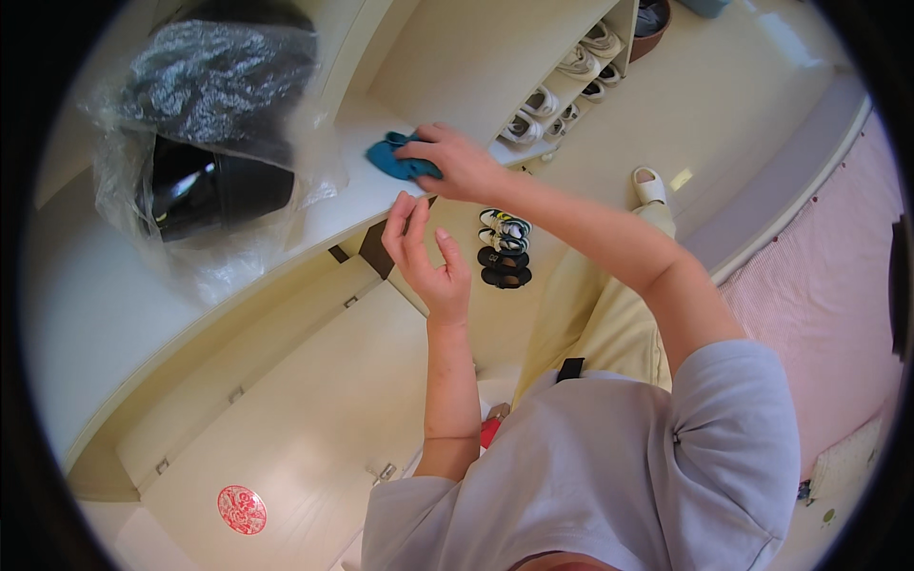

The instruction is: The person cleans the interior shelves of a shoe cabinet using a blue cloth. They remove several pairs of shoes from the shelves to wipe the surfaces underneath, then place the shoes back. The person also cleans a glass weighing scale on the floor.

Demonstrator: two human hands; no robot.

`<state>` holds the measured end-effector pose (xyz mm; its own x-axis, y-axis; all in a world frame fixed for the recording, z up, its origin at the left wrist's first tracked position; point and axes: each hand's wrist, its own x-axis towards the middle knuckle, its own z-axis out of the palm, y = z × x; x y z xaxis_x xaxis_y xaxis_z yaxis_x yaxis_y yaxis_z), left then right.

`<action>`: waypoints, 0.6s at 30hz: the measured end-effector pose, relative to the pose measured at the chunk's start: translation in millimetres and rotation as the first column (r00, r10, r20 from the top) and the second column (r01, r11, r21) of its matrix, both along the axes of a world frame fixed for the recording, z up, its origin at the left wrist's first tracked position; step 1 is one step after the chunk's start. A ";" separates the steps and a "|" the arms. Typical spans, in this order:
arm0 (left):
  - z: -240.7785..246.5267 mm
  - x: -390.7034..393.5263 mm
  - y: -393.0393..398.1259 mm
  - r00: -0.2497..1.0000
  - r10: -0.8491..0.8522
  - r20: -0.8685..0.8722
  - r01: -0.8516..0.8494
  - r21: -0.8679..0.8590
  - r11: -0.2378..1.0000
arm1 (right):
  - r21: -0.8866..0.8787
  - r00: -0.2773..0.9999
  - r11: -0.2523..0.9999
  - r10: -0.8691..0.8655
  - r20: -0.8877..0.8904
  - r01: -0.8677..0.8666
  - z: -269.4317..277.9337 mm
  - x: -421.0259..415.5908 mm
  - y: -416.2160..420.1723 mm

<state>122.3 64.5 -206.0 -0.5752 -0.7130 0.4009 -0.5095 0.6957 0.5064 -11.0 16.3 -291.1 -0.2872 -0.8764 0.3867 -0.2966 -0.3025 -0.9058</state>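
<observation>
My right hand (460,163) grips a crumpled blue cloth (402,157) and presses it on the white shelf top (357,187). Close below it, my left hand (428,260) is raised beside the shelf's front edge, its fingers apart and slightly curled, holding nothing. On the same shelf, left of the cloth, stands a glossy black object (221,189), partly covered by clear plastic wrap (214,86); what it is I cannot tell.
Pairs of shoes (525,128) fill an open rack beyond the cloth. More shoes and slippers (504,260) stand on the floor. A pale door (300,400) with a round red decoration (241,509) is at lower left. At right lies a pink striped bedspread (821,285).
</observation>
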 end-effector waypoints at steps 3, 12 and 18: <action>-1.9 -17.7 4.1 0.989 -0.016 0.147 0.013 0.026 1.000 | 0.190 0.799 0.981 0.076 -0.596 0.048 -38.3 -28.6 9.0; -36.9 -49.2 -13.4 0.861 0.053 0.506 -0.197 0.236 0.952 | 0.108 0.560 0.895 -0.173 -0.810 0.432 -48.0 -91.7 -72.8; -80.8 -41.9 -26.0 0.748 -0.021 0.664 -0.229 0.287 0.930 | 0.234 0.551 0.937 0.057 -0.833 0.258 -29.9 -53.9 -121.5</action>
<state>80.4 38.5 -286.8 -0.5171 -0.7981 -0.3093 -0.8556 0.4724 0.2115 -64.9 -105.2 -321.1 -0.0776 -0.9706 0.2276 -0.9604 0.0115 -0.2784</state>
